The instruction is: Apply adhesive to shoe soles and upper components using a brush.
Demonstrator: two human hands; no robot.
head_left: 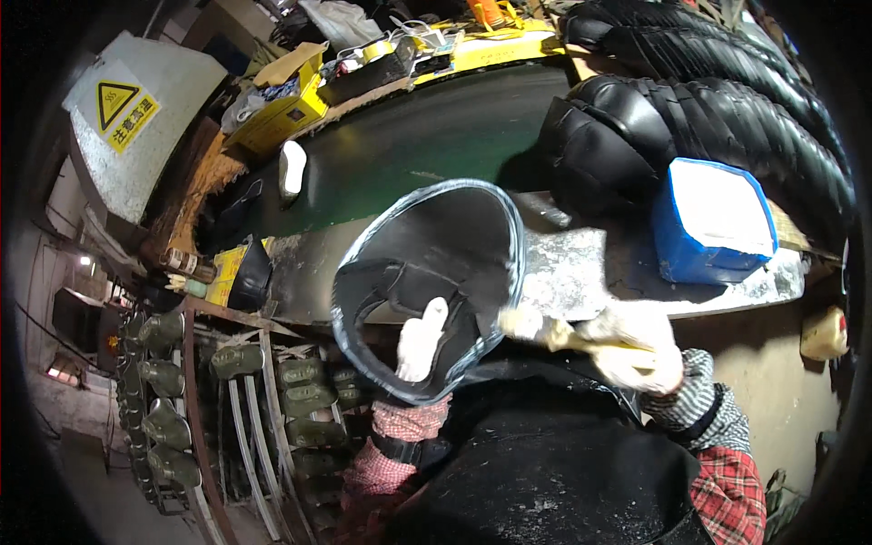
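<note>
My left hand [421,343], in a white glove, reaches over the near rim of a black shoe upper [427,222] and grips it, some of its fingers out of sight. The upper is held up with its wide opening facing me, and a whitish wet band runs along its edge. My right hand [640,341], also gloved and a little blurred, is closed round the wooden handle of a brush [554,333]. Pale bristles come close to the upper's right rim; whether they touch I cannot tell. A blue tub [713,222] of white paste stands beyond my right hand.
Nested black uppers [690,127] are stacked at the far right. Across the dark green bench top [400,123] lie a white sole-shaped piece [292,171] and yellow boxes [300,104]. A rack of olive shoe-shaped forms [168,422] stands at lower left, below a metal hood [173,86].
</note>
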